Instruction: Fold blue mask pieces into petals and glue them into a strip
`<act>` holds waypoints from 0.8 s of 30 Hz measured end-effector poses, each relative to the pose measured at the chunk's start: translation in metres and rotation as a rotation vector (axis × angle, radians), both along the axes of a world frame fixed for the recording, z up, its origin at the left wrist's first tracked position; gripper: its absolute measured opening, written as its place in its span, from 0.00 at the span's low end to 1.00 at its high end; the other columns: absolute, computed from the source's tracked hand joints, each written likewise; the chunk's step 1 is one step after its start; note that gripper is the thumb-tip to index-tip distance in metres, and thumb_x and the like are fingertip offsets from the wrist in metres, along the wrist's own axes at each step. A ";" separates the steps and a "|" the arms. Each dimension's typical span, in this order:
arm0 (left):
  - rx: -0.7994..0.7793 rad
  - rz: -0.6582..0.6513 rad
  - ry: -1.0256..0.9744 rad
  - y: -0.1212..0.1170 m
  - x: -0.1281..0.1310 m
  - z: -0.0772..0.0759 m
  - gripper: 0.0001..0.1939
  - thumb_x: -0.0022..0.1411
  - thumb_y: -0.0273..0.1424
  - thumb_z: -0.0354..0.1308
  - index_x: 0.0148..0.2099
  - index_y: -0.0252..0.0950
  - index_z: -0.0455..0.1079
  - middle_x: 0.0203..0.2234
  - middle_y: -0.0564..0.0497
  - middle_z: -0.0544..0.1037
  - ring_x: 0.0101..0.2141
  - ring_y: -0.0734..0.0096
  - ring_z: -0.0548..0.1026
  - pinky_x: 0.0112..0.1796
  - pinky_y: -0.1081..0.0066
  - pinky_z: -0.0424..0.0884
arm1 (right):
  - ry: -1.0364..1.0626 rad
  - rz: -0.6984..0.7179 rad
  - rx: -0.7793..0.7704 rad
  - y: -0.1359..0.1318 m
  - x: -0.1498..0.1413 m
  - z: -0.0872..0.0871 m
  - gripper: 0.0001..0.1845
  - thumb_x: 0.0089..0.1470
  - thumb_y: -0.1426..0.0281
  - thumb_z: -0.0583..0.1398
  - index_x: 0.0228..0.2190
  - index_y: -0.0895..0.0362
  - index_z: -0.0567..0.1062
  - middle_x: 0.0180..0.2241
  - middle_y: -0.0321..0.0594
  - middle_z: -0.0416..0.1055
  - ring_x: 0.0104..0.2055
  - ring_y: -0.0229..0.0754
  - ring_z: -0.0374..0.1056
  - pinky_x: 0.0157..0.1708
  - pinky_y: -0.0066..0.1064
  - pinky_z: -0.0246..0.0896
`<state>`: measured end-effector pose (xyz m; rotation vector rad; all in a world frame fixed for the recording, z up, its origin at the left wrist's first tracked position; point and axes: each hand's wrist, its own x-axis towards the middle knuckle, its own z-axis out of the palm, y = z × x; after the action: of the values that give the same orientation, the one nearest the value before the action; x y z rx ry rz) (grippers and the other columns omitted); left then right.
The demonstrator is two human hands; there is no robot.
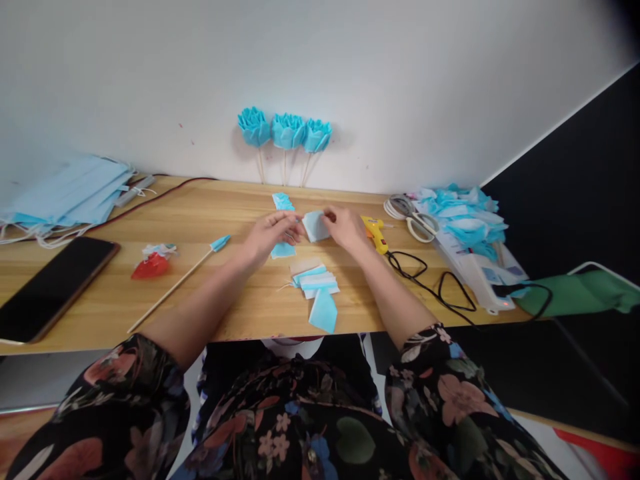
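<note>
Above the middle of the wooden table [235, 313], a square piece of pale blue face-mask fabric [316, 227] is between my hands. My right hand [347, 229] pinches its right edge with thumb and fingers. At the left corner of the piece are the curled fingers of my left hand [277, 235], closed on that corner. Beneath my left hand lie a gathered blue strip [283, 202] and another blue piece [283, 250], partly covered by the hand. Nearer to me are a small pile of cut blue and white pieces [315, 279] and a blue pointed piece [324, 311].
Three blue fabric flowers [288, 131] on sticks lean against the wall. At left are stacked masks [75, 190], a phone [55, 287], a red packet [151, 265] and a blue-tipped stick [175, 287]. At right: yellow glue gun [376, 235], scissors [421, 225], fabric scraps [465, 217], power strip [485, 283].
</note>
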<state>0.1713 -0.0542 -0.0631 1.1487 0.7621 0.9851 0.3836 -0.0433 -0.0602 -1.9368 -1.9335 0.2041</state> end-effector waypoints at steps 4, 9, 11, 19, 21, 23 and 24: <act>-0.209 -0.160 -0.068 -0.004 0.003 0.001 0.22 0.66 0.47 0.60 0.44 0.30 0.77 0.37 0.40 0.84 0.35 0.65 0.81 0.37 0.68 0.75 | 0.265 0.155 0.330 -0.013 -0.001 -0.005 0.11 0.63 0.66 0.57 0.38 0.55 0.80 0.37 0.41 0.80 0.38 0.43 0.74 0.38 0.32 0.64; -0.338 -0.097 -0.187 0.002 0.003 -0.001 0.23 0.66 0.49 0.60 0.45 0.32 0.76 0.39 0.39 0.84 0.39 0.61 0.82 0.40 0.66 0.77 | 0.244 0.441 0.514 -0.024 -0.010 -0.006 0.09 0.64 0.69 0.58 0.39 0.53 0.80 0.39 0.43 0.80 0.43 0.46 0.74 0.45 0.38 0.68; -0.313 -0.018 -0.225 0.005 0.001 -0.003 0.17 0.65 0.43 0.63 0.45 0.32 0.75 0.38 0.42 0.84 0.38 0.64 0.82 0.41 0.66 0.78 | 0.215 0.518 0.516 -0.024 -0.012 -0.006 0.10 0.64 0.70 0.58 0.38 0.52 0.81 0.41 0.43 0.80 0.45 0.46 0.74 0.49 0.42 0.67; -0.161 0.100 -0.248 0.006 -0.002 -0.005 0.18 0.51 0.27 0.72 0.45 0.34 0.75 0.35 0.50 0.84 0.33 0.71 0.80 0.40 0.67 0.78 | 0.836 0.373 0.204 -0.024 -0.011 0.000 0.25 0.63 0.53 0.57 0.58 0.46 0.73 0.62 0.42 0.70 0.64 0.49 0.65 0.59 0.45 0.65; -0.127 0.087 -0.236 0.004 -0.001 -0.006 0.20 0.49 0.29 0.74 0.45 0.34 0.76 0.35 0.50 0.84 0.32 0.71 0.80 0.39 0.66 0.77 | 1.122 0.262 0.019 -0.023 -0.012 -0.001 0.31 0.62 0.45 0.54 0.58 0.48 0.72 0.59 0.43 0.73 0.60 0.48 0.69 0.53 0.41 0.70; -0.090 0.056 -0.208 0.002 0.001 -0.006 0.21 0.49 0.32 0.74 0.46 0.35 0.76 0.35 0.49 0.84 0.34 0.68 0.81 0.40 0.65 0.77 | 1.279 0.220 -0.161 -0.022 -0.014 -0.003 0.34 0.58 0.39 0.55 0.51 0.51 0.77 0.50 0.44 0.78 0.52 0.46 0.73 0.45 0.36 0.72; -0.073 0.041 -0.191 0.002 0.001 -0.007 0.22 0.49 0.33 0.74 0.47 0.35 0.76 0.35 0.48 0.84 0.34 0.67 0.81 0.40 0.64 0.77 | 1.315 0.221 -0.224 -0.022 -0.016 -0.004 0.35 0.54 0.38 0.58 0.46 0.53 0.78 0.44 0.43 0.79 0.47 0.45 0.74 0.41 0.34 0.72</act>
<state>0.1725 -0.0524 -0.0702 0.9636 0.6646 1.0754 0.3675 -0.0649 -0.0638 -1.0789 -1.1681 1.3804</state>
